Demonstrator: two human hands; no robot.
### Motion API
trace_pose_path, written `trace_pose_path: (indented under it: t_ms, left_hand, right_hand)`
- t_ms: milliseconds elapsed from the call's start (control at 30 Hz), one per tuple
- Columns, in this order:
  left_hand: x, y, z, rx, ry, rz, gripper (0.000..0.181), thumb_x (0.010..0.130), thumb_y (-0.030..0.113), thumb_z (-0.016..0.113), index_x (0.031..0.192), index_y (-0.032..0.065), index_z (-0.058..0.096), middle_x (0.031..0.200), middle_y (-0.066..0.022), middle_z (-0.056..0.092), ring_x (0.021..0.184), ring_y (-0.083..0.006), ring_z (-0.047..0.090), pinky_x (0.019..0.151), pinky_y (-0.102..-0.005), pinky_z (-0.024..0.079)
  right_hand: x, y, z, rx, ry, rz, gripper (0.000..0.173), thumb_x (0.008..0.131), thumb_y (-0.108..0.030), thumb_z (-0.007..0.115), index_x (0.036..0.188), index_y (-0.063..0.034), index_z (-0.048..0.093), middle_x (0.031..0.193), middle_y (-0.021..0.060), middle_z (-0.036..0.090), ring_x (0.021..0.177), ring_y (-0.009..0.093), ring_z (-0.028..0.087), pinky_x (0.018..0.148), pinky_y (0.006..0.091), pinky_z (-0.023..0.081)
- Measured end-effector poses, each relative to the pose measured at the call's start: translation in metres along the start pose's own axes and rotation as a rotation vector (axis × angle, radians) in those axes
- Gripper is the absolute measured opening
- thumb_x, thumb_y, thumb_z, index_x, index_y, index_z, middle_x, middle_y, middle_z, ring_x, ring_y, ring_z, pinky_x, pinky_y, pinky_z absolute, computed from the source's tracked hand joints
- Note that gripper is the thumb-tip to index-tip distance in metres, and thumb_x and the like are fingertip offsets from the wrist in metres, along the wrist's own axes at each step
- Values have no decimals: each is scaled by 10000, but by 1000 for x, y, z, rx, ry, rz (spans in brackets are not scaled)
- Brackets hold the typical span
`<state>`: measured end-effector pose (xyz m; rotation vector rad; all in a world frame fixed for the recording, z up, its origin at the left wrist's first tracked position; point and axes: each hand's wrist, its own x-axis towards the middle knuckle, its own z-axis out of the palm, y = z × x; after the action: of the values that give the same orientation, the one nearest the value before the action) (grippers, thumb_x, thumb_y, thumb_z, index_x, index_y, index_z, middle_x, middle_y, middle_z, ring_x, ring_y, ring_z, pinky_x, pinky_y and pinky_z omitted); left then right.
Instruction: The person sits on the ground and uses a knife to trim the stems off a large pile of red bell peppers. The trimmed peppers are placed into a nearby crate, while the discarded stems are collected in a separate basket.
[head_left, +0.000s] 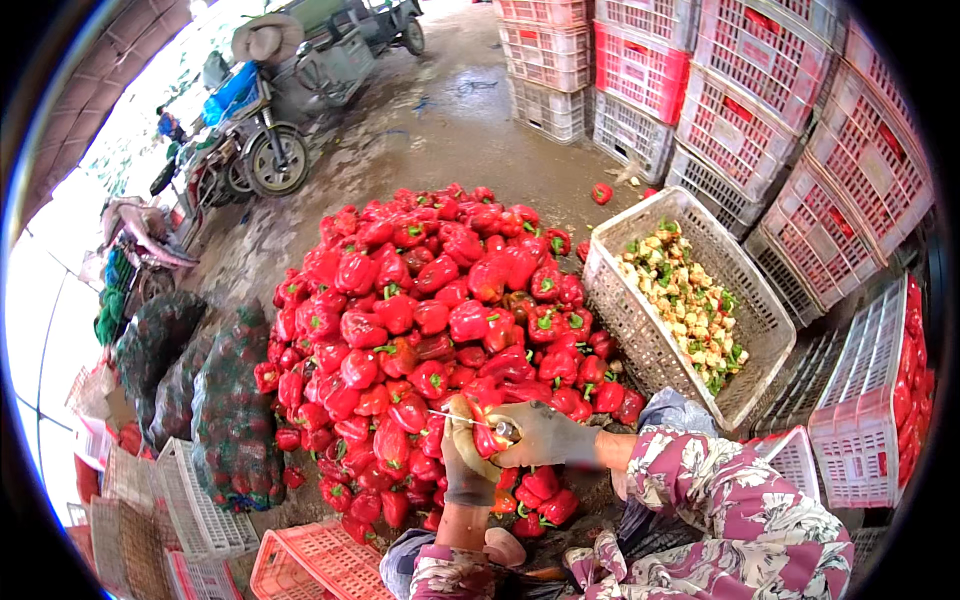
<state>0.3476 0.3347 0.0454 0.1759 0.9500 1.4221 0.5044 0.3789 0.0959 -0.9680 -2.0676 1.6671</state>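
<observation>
Both of my hands wear greyish work gloves and meet over the near edge of a large heap of red bell peppers (431, 315). My left hand (466, 450) has its fingers curled against a red pepper piece (489, 441). My right hand (536, 435) is closed around a small tool with a round metal end (508, 430), close to that pepper. A thin, pale blade or rod (454, 417) points left across my left fingers; whether it belongs to the tool is not clear. Right of the heap, a dirty white plastic crate (622, 330) holds cut pepper cores with green stems (682, 300).
Stacked plastic crates (645, 71) line the right and back. A crate of red peppers (859, 450) stands at far right. Full mesh sacks (236, 420) lie left, above empty crates (202, 495) and an orange crate (319, 562). A motorcycle (274, 157) is parked behind.
</observation>
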Motion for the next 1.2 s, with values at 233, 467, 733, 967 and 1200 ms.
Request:
trace_pose_path:
  t_ms: [233,467,733,967,1200]
  left_hand:
    - [7,7,18,-9,-42,-29,407,1031,468,515,1175,92,579,955,-67,657,824,-214,674,714,-376,583]
    - [21,6,2,54,-13,-39,392,1008,510,546,954,123,576,828,-30,616,708,-176,614,629,-333,528]
    - [16,21,2,31,-62,-191,669,932,717,484,1072,78,623,901,-105,702,817,-256,689,730,-407,574]
    - [24,5,-8,-72,-171,-268,542,1015,558,487,1225,59,528,990,-64,638,893,-230,651,782,-376,561]
    - [15,22,6,-279,-274,-210,642,969,621,490,1267,54,520,1067,-147,682,915,-325,686,760,-490,590]
  right_hand:
    - [6,18,6,-140,154,-83,396,763,-235,749,1091,-63,609,999,155,642,956,345,659,790,427,515]
    - [0,5,3,-213,164,-170,389,780,-240,696,1116,-71,596,1122,171,618,989,376,646,810,472,518]
    - [7,-1,1,-18,126,-189,232,766,-193,683,960,-74,637,775,168,648,768,372,654,690,440,506]
    - [-4,-11,-18,696,-93,225,227,816,-124,771,1013,-68,671,702,8,612,542,91,568,481,278,437]
    - [-11,-36,-51,967,228,189,225,849,-55,721,1054,-6,643,751,35,637,498,80,572,398,249,444]
